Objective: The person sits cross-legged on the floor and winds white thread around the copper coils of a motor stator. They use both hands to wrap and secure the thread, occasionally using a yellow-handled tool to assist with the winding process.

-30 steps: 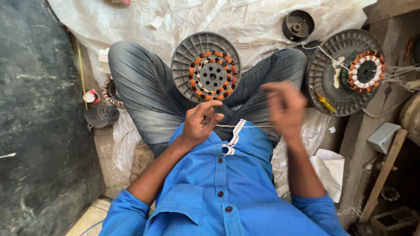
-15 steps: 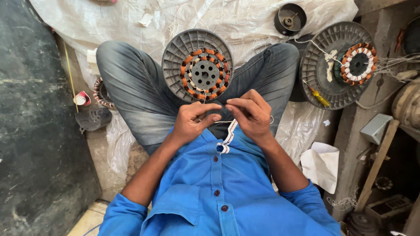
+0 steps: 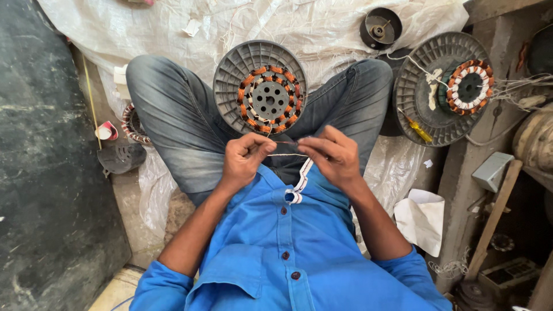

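Observation:
I sit cross-legged in jeans and a blue shirt. My left hand (image 3: 243,160) and my right hand (image 3: 333,156) are close together above my lap, each pinching one end of a thin white thread (image 3: 286,154) stretched between them. Just beyond my hands, resting between my knees, lies a grey ribbed motor disc (image 3: 230,86) with a ring of copper coils (image 3: 268,99) around a perforated hub. A white sleeve strip hangs at my shirt collar below the thread.
A second grey disc (image 3: 420,115) with wound coils (image 3: 469,86) and loose wires lies at the right, a yellow-handled screwdriver (image 3: 417,130) on it. A dark round cap (image 3: 379,27) sits at the top. A coil ring (image 3: 132,122) and small red cup (image 3: 106,131) lie left. A white sheet covers the floor.
My right hand, blurred and apart a second ago, has come in beside my left. Both hands now hold the thread taut between them.

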